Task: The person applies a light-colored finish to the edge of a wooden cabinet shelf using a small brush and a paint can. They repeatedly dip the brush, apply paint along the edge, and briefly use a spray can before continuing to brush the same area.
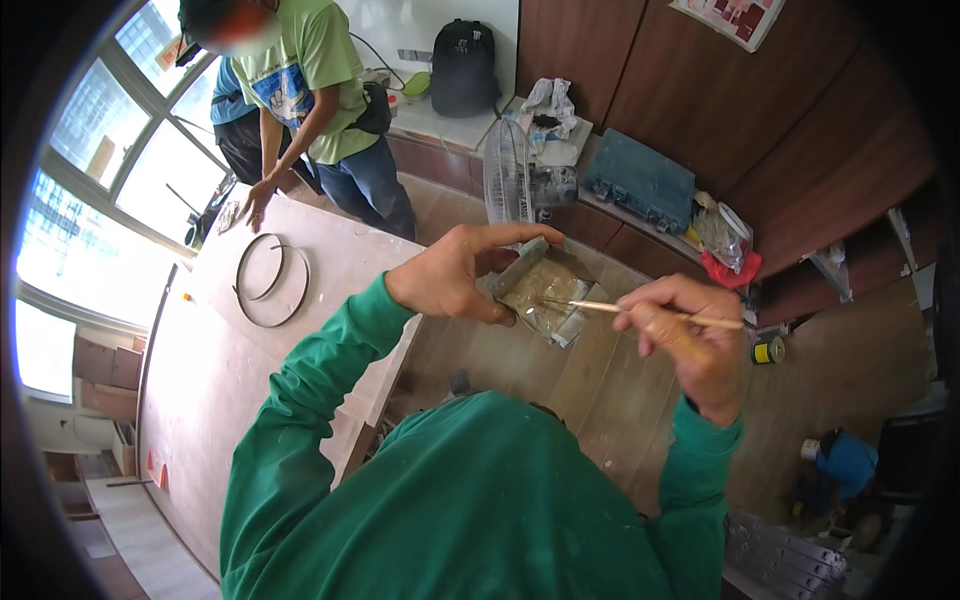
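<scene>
My left hand [469,274] holds a small open container [525,262] by its edge, fingers over the rim and thumb on the near side. A glossy, yellowish-brown liquid or paste [544,292] lies inside it. In my right hand [686,330] is a thin light wooden stick or brush handle [660,312], pinched between thumb and fingers. Its narrow tip reaches into the container over the glossy contents; whether the tip carries bristles I cannot tell. Green long sleeves cover both my arms.
A large pale worktable [345,262] at left bears a coiled thin strip [300,304]. Beyond it a person in a light green shirt [330,112] leans, another behind. A fan [510,165], a tool case [641,180] and a backpack [465,67] stand ahead. A blue-clad person [847,465] is at lower right.
</scene>
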Demonstrator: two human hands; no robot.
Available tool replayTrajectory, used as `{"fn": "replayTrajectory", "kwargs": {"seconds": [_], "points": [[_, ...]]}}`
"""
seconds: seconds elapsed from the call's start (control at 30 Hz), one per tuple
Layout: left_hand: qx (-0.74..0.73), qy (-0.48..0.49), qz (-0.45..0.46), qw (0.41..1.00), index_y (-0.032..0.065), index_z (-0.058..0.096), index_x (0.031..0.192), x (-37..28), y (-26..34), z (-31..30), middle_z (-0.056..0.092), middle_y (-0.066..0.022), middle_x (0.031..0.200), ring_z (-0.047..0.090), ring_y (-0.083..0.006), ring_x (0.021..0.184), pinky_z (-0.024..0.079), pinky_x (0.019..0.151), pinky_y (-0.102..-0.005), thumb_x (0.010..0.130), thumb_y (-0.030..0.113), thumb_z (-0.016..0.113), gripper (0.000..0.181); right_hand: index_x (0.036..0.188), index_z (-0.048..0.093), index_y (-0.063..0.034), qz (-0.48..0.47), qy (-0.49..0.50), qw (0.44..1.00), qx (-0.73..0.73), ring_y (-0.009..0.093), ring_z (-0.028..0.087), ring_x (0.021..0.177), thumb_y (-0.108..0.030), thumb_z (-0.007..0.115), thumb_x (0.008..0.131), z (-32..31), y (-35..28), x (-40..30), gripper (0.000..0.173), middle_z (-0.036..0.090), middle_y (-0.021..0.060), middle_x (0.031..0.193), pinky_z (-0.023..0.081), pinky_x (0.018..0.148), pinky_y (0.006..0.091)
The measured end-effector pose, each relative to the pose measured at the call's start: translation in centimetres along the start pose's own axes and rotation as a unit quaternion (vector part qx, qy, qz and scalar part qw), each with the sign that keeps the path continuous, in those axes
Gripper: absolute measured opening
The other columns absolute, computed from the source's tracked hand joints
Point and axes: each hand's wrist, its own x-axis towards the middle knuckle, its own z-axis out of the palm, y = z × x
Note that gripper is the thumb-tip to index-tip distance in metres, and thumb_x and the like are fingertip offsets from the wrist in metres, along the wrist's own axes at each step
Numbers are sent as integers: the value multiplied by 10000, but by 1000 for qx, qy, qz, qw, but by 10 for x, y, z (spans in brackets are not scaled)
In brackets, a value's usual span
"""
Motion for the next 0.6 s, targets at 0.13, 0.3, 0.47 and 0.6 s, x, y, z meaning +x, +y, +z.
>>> {"fn": "replayTrajectory", "kwargs": {"seconds": [0.13,0.3,0.47,0.6], "points": [[-21,-5,-7,1000,38,484,1508,1,0,4,570,-114,1441,579,-207,1300,463,1132,-382,650,-52,775,911,960,759,12,1,-118,992,-38,52,589,634,-74,684,956,-5,4,6,114,722,43,773,446,554,225],[-45,2,5,999,40,480,1513,2,-6,9,568,-112,1443,587,-202,1287,465,1128,-374,646,-51,758,915,956,758,15,-27,-51,997,-49,45,563,631,-50,692,938,-11,3,9,93,705,38,751,415,551,227],[-49,-10,-14,999,35,467,1521,3,1,11,557,-112,1454,583,-198,1276,456,1134,-376,676,-73,776,906,951,762,9,-29,-59,997,-40,43,559,637,-29,706,912,-7,13,3,78,700,32,744,406,551,228],[-55,-9,-13,998,34,468,1520,2,1,15,557,-113,1452,586,-194,1262,457,1129,-371,693,-93,788,896,989,746,47,-40,-99,989,-102,128,674,717,-37,671,935,-13,5,-4,125,743,113,849,530,641,259]]}}
